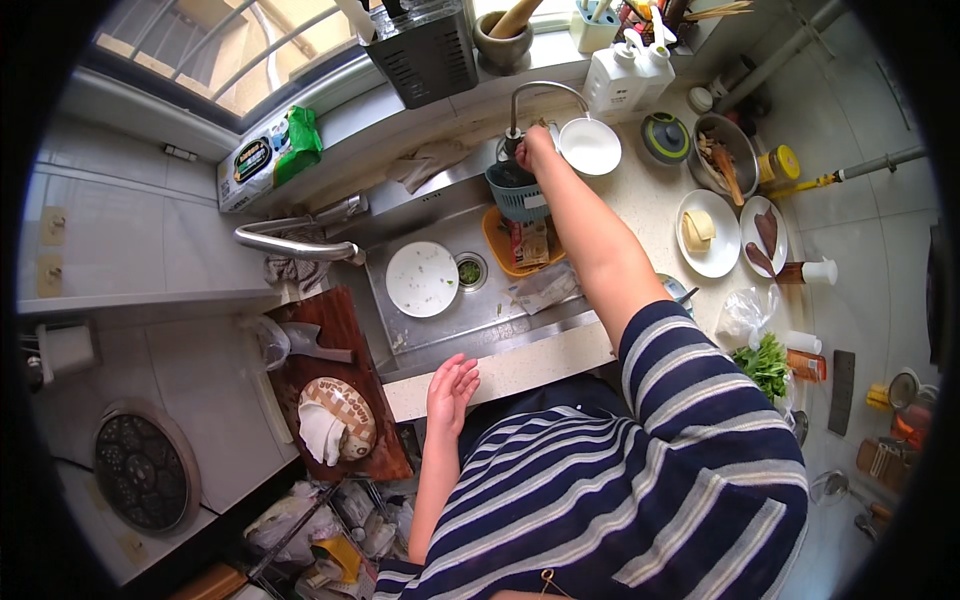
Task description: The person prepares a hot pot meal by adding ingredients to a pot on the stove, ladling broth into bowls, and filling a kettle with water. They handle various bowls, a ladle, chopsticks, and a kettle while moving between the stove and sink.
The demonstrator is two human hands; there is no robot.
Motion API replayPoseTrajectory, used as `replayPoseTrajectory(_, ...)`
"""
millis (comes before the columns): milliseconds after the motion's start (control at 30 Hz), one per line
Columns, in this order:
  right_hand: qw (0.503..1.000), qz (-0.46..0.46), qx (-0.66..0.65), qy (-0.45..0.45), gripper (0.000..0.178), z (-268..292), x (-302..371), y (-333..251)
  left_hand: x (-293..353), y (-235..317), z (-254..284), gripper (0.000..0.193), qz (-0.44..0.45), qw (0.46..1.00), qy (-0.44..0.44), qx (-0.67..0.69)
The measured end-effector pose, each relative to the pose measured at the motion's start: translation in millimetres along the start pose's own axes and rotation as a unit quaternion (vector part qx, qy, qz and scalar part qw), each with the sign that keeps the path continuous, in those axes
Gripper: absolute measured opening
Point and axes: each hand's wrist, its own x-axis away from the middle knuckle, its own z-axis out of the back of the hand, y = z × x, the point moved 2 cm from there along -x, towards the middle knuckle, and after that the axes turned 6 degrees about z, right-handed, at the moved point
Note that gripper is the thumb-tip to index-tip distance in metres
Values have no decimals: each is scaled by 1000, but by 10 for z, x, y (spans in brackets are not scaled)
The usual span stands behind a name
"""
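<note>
The thin arched tap (548,84) is set at the back of the sink (415,345), and its dark base looks to be gripped, or at least touched, by the right hand (533,147). The spout end is lined up with the white bowl (590,149), just right of that hand. Best guess: the tap is being worked so the bowl can be filled, though no water can be made out. If so, a small twist or push at the base is called for next, with the bowl kept under the spout.

Right fingers are bunched up narrow; whether anything's actually pinched can't be told from here. That arm is stretched nearly straight, passing just right of the blue basket (521,204) and orange basin (495,247). The left hand (452,388) is held near the counter's front edge (530,365), elbow bent, fingers loosely curled, nothing held. Farther left, a crumb-specked plate (410,265) can be seen in the sink.
</note>
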Motion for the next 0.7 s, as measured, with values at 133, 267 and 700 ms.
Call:
replayPoseTrajectory(133,998,38,-42,12,25,16,-15,172,21,-19,-24,37,2,1000,-6,-5)
replayPoseTrajectory(267,992,-21,-120,35,23,106,-143,94,16,39,-146,37,3,999,-20,-39)
replayPoseTrajectory(700,952,196,-18,-233,21,1322,2191,1239,189,-287,-154,36,-1,998,-45,-48)
